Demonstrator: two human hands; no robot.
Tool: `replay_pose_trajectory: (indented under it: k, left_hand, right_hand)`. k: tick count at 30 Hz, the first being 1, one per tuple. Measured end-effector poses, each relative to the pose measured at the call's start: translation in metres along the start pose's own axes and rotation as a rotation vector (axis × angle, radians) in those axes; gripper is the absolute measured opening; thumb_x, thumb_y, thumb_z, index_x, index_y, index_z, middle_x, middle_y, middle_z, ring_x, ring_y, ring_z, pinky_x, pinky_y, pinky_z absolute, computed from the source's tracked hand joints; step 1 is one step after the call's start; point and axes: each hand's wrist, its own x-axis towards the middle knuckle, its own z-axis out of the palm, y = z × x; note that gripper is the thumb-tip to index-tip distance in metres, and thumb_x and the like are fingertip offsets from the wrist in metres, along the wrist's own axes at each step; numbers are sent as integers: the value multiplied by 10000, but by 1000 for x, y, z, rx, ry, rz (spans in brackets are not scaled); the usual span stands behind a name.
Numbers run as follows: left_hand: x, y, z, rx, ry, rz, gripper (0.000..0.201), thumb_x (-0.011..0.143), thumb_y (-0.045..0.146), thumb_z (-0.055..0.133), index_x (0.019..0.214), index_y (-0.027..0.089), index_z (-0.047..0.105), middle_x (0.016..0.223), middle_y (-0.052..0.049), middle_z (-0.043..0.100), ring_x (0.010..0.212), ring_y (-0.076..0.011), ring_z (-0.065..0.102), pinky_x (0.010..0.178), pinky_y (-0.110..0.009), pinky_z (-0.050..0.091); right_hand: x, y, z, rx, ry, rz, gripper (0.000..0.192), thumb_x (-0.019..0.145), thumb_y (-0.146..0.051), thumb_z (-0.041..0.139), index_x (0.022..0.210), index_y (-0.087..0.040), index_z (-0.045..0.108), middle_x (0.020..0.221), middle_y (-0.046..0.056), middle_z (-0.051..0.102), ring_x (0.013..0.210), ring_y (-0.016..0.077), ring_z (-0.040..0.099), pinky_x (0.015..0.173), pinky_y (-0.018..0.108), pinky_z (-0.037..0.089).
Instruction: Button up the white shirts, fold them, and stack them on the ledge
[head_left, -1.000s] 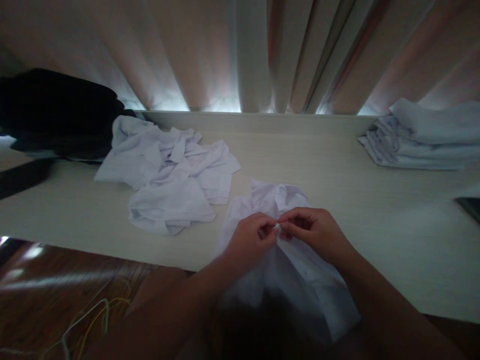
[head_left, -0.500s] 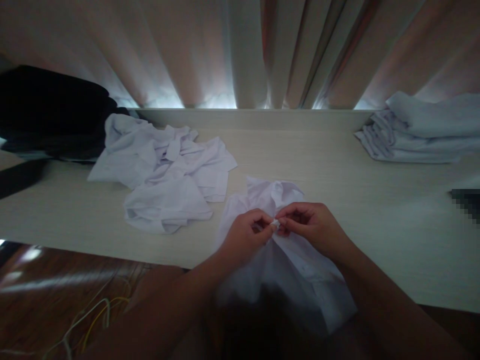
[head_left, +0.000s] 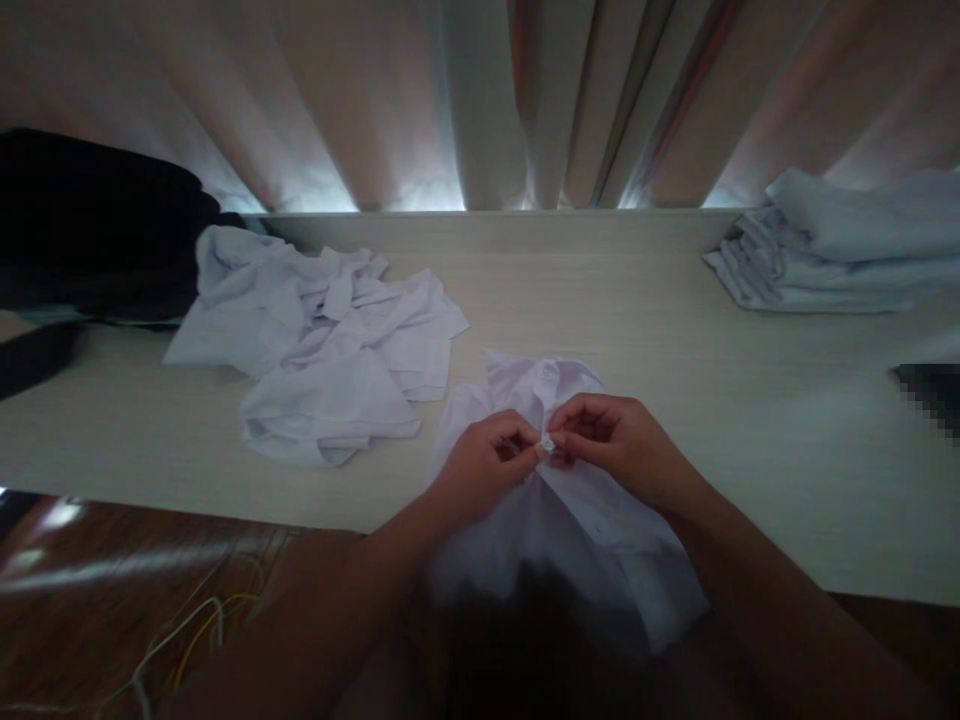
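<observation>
A white shirt (head_left: 517, 530) lies at the table's near edge, its lower part hanging towards me. My left hand (head_left: 491, 455) pinches the front edge of the shirt between thumb and index finger. Close against it, my right hand (head_left: 607, 440) pinches the same edge from the other side. A small white button (head_left: 548, 447) shows between the fingertips of both hands. Another button sits higher on the front, near the collar. The fingertips partly cover the cloth they hold, so I cannot tell whether the button is in its hole.
Crumpled white garments (head_left: 330, 350) lie on the pale table (head_left: 592, 310) to the left, beside a black bag-like object (head_left: 97, 220). Folded white garments (head_left: 847, 250) are stacked at the right. Curtains (head_left: 390, 100) hang behind. Cables (head_left: 195, 630) run over the wooden floor.
The button between my fingertips shows more plainly, and so does the upper button. Both hands keep their pinch with only slight movement. The whole view has shifted slightly.
</observation>
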Motion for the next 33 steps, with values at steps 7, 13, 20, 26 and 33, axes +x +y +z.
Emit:
replay_pose_trajectory:
  k: [7,13,20,26,33]
  left_hand:
    - [4,-3,-2,-283,-119,-162,179,853,305,686,763,152,663,657,21,591,577,-92,520,570,-214,384]
    - [5,-14,2,-489,-152,-220,183,858,307,676,769,155,628,630,41,524,547,-73,444,527,-207,315]
    - [5,-18,0,-603,-201,-320,256,792,350,758,747,157,597,594,53,477,512,-65,366,493,-217,226]
    - [6,-16,0,-586,-157,-292,261,767,367,771,748,153,623,688,10,602,548,-73,451,533,-218,292]
    - [5,-13,1,-433,-168,-239,320,728,358,813,929,142,690,854,-51,694,709,-139,603,633,-245,421]
  right_hand:
    - [2,3,-1,44,2,4,181,795,-318,778,859,-184,675,708,7,711,655,137,671,646,259,527]
    - [1,0,2,99,3,-10,174,794,-300,780,841,-181,662,703,-3,703,646,130,678,644,247,531]
    - [0,-1,6,144,-40,-36,146,815,-278,751,846,-171,656,748,-8,678,657,125,673,656,248,527]
    - [0,0,7,141,-71,-51,159,828,-289,743,892,-185,641,817,-6,664,722,130,657,708,273,527]
    - [4,8,12,-18,-14,-79,119,801,-201,727,852,-197,618,773,-15,631,715,130,605,672,270,476]
